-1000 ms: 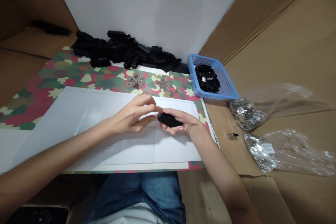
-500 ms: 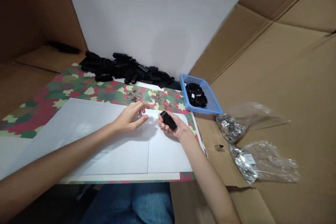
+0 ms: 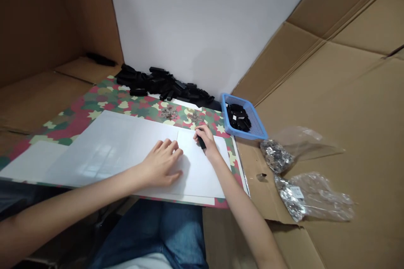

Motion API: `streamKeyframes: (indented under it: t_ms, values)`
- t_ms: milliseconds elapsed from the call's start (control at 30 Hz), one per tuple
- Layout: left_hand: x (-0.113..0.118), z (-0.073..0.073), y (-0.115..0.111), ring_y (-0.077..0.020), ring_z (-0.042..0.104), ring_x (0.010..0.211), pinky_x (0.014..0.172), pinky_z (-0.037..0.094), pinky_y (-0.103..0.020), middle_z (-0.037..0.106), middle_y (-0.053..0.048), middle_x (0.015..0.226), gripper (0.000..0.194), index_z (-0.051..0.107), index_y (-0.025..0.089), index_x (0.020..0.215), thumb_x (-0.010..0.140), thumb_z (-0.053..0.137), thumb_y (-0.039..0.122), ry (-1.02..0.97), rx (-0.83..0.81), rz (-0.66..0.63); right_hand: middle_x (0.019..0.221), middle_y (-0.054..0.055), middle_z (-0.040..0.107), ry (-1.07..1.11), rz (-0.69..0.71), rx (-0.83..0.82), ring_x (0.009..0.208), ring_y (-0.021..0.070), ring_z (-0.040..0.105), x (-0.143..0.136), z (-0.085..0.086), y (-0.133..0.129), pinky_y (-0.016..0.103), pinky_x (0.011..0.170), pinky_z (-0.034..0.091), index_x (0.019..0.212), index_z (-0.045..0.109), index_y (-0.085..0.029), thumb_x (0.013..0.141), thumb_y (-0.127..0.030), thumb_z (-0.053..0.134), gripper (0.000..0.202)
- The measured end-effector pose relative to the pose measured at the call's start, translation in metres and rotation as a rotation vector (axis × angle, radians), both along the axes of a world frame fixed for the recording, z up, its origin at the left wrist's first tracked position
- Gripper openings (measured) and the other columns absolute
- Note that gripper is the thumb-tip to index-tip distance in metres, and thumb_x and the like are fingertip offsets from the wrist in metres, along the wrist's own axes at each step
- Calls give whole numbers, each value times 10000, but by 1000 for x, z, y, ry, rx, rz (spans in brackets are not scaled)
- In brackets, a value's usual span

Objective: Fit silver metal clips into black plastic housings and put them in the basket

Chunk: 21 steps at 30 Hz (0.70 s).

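My right hand is closed around a small black plastic piece, held over the right part of the white sheets. In the earlier frame that piece showed a ribbed side; its exact kind I cannot make out. My left hand is palm down over the sheets with its fingers bent and apart, holding nothing. Beyond the hands, two small heaps of tiny metal parts, one on the left and one on the right, lie on the patterned tabletop.
A pile of black plastic pieces lies along the white wall. At the right, a blue basket holds more black pieces. Two clear bags of shiny metal parts, an upper bag and a lower bag, lie on cardboard.
My left hand has come nearer to me and turned palm down. My right hand has turned over, still holding the black piece, and its ribbed side no longer shows. The view has shifted.
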State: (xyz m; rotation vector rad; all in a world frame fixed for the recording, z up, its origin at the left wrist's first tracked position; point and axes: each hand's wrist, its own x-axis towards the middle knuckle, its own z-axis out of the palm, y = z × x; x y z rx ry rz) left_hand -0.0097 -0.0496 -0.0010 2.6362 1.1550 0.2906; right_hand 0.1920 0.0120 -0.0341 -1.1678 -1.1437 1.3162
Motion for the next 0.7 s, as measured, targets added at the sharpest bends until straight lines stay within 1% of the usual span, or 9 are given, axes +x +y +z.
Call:
streamKeyframes:
  t_ms: [67, 100, 167, 233, 300, 467, 567, 700]
  values:
    - [0, -6, -19, -347, 471, 1021, 861, 381, -497, 544, -161, 1131, 354, 563, 152, 1112, 813, 525, 338, 27, -26, 47, 596, -58, 571, -37, -39, 41, 534, 98, 507, -2, -8, 3, 208, 514, 393, 835, 539, -212, 696, -405, 672, 272]
    - [1, -10, -24, -344, 463, 1021, 860, 381, -498, 534, -158, 1133, 352, 551, 156, 1123, 816, 516, 325, 16, -43, 66, 594, -61, 567, -51, -56, 57, 531, 99, 505, -2, -12, 4, 213, 519, 391, 842, 535, -214, 696, -410, 669, 279]
    - [1, -17, -26, -335, 447, 1014, 859, 381, -494, 514, -147, 1136, 354, 527, 170, 1131, 804, 518, 306, -31, -74, 100, 598, -65, 564, -73, -85, 82, 527, 97, 503, -2, -17, 6, 219, 529, 390, 853, 523, -216, 712, -425, 653, 283]
    - [3, -22, -23, -329, 430, 1010, 862, 381, -487, 490, -140, 1136, 368, 510, 175, 1116, 770, 539, 296, -79, -111, 119, 607, -64, 569, -92, -106, 98, 524, 94, 501, -1, -20, 7, 221, 535, 390, 860, 509, -218, 737, -439, 629, 280]
    - [5, -23, -18, -329, 417, 1005, 866, 380, -485, 467, -138, 1132, 379, 502, 168, 1084, 729, 556, 289, -103, -154, 133, 611, -64, 573, -108, -117, 105, 518, 92, 498, -1, -20, 7, 222, 537, 391, 864, 497, -220, 760, -448, 604, 273]
    - [13, -19, -7, -345, 414, 997, 850, 380, -492, 452, -134, 1095, 362, 497, 164, 979, 649, 579, 289, -118, -240, 184, 601, -69, 567, -147, -113, 96, 502, 88, 491, -2, -16, 5, 219, 529, 392, 870, 489, -222, 790, -438, 576, 246]
    - [17, -19, 0, -352, 421, 1003, 854, 374, -504, 458, -128, 1075, 291, 502, 173, 908, 652, 573, 292, -139, -275, 212, 608, -67, 565, -174, -110, 90, 528, 94, 507, -3, -14, 2, 216, 536, 401, 870, 498, -226, 797, -444, 580, 244]
    - [20, -23, 9, -351, 429, 1012, 874, 359, -526, 473, -121, 1056, 180, 514, 178, 822, 681, 556, 282, -188, -305, 251, 627, -63, 575, -199, -109, 79, 549, 100, 521, -2, -12, -1, 215, 549, 415, 876, 491, -238, 810, -462, 565, 245]
